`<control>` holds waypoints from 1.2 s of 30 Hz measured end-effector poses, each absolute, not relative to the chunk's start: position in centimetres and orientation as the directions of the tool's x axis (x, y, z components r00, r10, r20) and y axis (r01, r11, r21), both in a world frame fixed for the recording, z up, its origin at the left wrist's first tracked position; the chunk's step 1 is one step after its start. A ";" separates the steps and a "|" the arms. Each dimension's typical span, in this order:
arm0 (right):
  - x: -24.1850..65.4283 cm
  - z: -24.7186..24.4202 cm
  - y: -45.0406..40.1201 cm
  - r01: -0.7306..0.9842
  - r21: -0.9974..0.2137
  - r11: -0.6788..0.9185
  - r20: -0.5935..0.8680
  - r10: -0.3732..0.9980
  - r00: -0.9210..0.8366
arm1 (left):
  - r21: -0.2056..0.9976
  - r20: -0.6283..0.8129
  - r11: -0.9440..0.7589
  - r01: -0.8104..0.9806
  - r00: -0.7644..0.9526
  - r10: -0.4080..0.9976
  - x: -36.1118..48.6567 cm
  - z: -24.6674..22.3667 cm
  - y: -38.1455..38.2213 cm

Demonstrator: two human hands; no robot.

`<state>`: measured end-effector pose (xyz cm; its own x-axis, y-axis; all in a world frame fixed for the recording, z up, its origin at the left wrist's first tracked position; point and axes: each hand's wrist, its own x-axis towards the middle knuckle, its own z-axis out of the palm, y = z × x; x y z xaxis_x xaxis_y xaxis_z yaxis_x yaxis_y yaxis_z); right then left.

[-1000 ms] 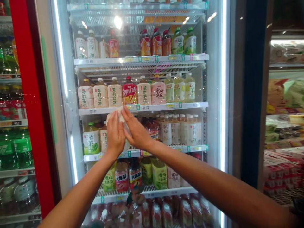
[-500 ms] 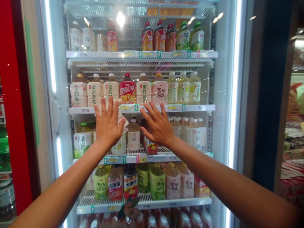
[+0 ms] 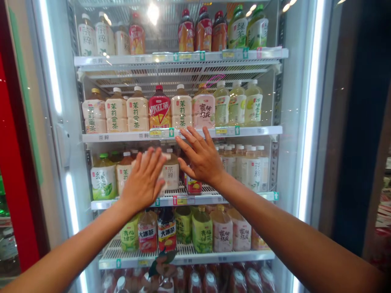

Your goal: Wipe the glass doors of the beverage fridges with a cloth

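My left hand [image 3: 145, 179] holds a crumpled white tissue [image 3: 166, 156] under its outstretched fingers, against the glass door [image 3: 171, 73] of a lit drinks cooler. Only the tissue's edges show beside the fingers, and it is slightly blurred. To the right, my right hand [image 3: 201, 158] lies flat on the glass with its fingers spread and nothing in it. Behind the glass, the red iced tea bottle [image 3: 159, 108] and the pink-labelled bottle [image 3: 204, 108] stand just above the hands. Another tea bottle [image 3: 171, 173] shows between them.
Shelves [image 3: 183, 132] of bottled drinks fill the cooler behind the glass. Bright light strips [image 3: 50, 57] run down both sides. A dark leaf-like sticker or reflection [image 3: 161, 260] appears low on the door. A red panel [image 3: 18, 171] stands at the left.
My left hand has slid down and slightly right with the tissue, its fingers now closer together and tilted right. My right hand stays spread on the glass. The view has shifted slightly.
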<state>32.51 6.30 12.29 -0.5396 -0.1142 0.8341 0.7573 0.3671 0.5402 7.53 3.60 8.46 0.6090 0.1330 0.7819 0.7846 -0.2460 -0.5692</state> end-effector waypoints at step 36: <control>32.4 5.4 5.3 0.690 0.562 0.455 0.790 -0.049 -0.611 | -0.495 0.752 -0.424 0.758 0.619 0.228 4.0 11.8 3.3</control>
<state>32.42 5.35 5.44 -0.6113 -0.0485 0.7899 0.6904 0.4553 0.5622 4.00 3.26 11.80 0.6189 0.2279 0.7517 0.7580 -0.4241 -0.4955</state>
